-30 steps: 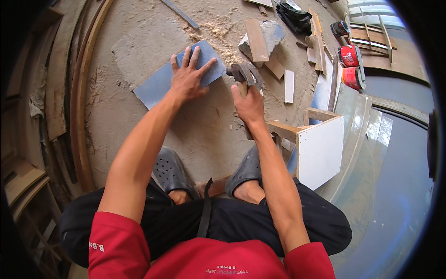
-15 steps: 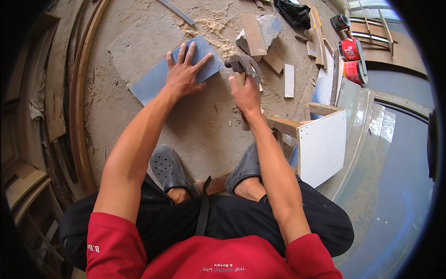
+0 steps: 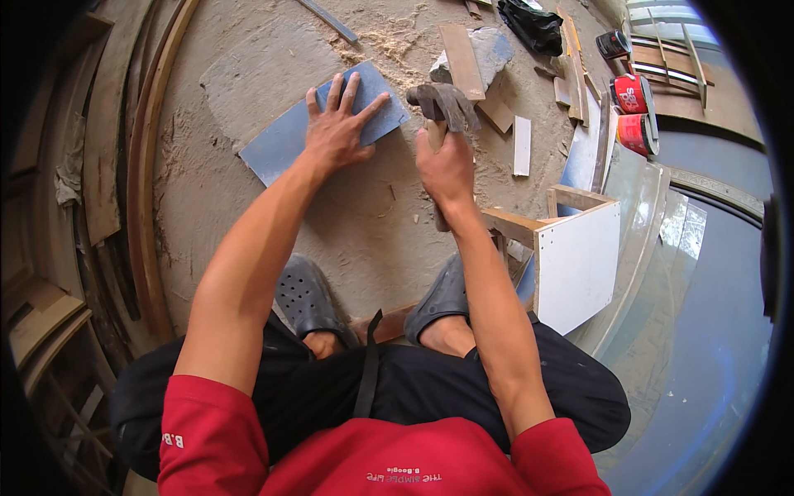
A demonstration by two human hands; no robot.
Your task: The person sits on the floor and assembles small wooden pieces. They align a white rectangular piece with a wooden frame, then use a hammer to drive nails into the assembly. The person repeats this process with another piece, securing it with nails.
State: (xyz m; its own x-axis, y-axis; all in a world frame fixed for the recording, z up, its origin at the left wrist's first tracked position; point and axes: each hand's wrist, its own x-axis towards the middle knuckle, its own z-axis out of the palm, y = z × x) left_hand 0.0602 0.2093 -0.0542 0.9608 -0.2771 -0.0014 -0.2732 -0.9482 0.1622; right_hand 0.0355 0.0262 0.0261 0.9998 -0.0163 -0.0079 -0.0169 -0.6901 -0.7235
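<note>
The left hand [image 3: 337,132] lies flat on a thin blue-grey board [image 3: 285,140]. Its fingers are spread wide open and press down on the board. The board lies on the dusty floor [image 3: 364,223], a bit tilted, with one corner pointing to the right.

The right hand [image 3: 447,169] is closed tight around the wooden handle of a hammer [image 3: 442,103]. The metal head of the hammer is up above the hand, just beside the right corner of the board. You cannot tell if the head touches the board.

The person sits low, with two grey clogs [image 3: 306,293] on the floor. They wear dark trousers and a red shirt [image 3: 372,463].

Sawdust [image 3: 389,41] lies on the floor past the board. A grey stone [image 3: 492,45] sits near the hammer, with a brown piece of wood [image 3: 461,58] resting on it. A small white strip of wood [image 3: 522,146] lies to the right of the hammer. Further right stand two red cans [image 3: 633,112]. A black bag [image 3: 533,25] lies at the top.

Near the right arm there is a white panel [image 3: 579,264] fixed to a wooden frame [image 3: 517,225]. Curved wooden strips [image 3: 145,207] lie along the floor on the left side.
</note>
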